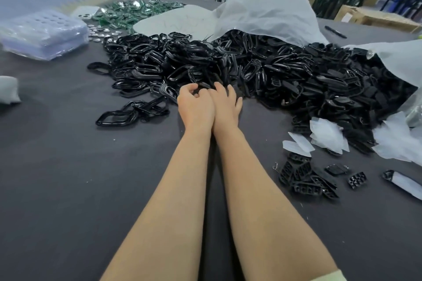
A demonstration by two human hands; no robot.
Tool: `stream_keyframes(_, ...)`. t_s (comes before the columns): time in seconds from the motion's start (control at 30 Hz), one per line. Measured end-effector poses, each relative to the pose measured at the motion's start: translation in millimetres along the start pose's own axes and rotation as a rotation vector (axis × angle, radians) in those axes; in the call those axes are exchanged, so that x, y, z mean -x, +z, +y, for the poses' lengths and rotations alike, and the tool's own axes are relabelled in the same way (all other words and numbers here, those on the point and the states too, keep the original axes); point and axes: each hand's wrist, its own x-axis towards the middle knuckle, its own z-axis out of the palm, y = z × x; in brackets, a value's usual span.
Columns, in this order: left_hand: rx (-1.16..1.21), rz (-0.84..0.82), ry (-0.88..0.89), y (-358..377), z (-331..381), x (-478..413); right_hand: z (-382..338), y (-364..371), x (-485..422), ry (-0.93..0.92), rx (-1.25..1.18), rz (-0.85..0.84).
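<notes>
A big heap of glossy black plastic ring frames [173,64] and flat black ribbed inserts [331,84] spills from a white bag [262,7] onto the dark table [68,189]. My two hands lie side by side at the heap's near edge. My left hand [195,107] has its thumb and fingers curled toward each other over dark parts; whether it holds one is hidden. My right hand [227,104] reaches with loosely spread fingers onto the black parts and touches them.
Loose ring frames [118,117] lie left of my hands, and a small cluster of ribbed inserts [308,180] lies to the right with torn white film [328,134]. Farther back are green circuit boards [132,12], round metal discs [102,33], a bagged purple tray stack [43,34] and a black marker [335,31].
</notes>
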Motion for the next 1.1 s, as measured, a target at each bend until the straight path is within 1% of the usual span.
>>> stream_keyframes(0.07,-0.005,-0.002,0.011,2,1,1,3,-5,2,0.027,-0.133,0.110)
stream_keyframes(0.13,0.000,-0.004,0.013,3,2,5,7,-14,7,0.096,-0.388,0.279)
stream_keyframes(0.2,0.012,-0.007,0.020,6,2,11,13,-25,14,0.157,-0.636,0.392)
stream_keyframes(0.27,0.047,-0.024,0.019,9,2,18,24,-38,18,0.185,-0.810,0.401)
stream_keyframes(0.33,0.079,-0.070,0.009,13,1,25,36,-51,23,0.179,-0.900,0.341)
stream_keyframes(0.4,0.116,-0.140,0.011,19,0,36,50,-63,33,0.158,-0.925,0.277)
stream_keyframes(0.47,0.134,-0.205,0.022,25,-1,49,65,-72,45,0.133,-0.901,0.250)
stream_keyframes(0.53,0.102,-0.259,0.042,31,-2,62,82,-80,59,0.124,-0.858,0.269)
stream_keyframes(0.7,0.004,-0.372,0.107,43,-10,98,114,-92,91,0.170,-0.873,0.330)
stream_keyframes(0.77,0.000,-0.390,0.130,46,-13,110,123,-93,102,0.166,-0.883,0.347)
stream_keyframes(0.83,0.050,-0.395,0.128,46,-15,116,128,-94,109,0.130,-0.877,0.351)
stream_keyframes(0.9,0.079,-0.388,0.092,44,-16,115,131,-95,112,0.073,-0.840,0.336)
stream_keyframes(1.0,0.113,-0.369,0.029,41,-17,110,127,-96,113,-0.008,-0.817,0.268)
stream_keyframes(1.07,0.081,-0.348,0.036,41,-18,107,126,-94,111,-0.002,-0.856,0.269)
stream_keyframes(1.1,0.083,-0.340,0.028,41,-18,107,126,-93,110,0.045,-0.907,0.314)
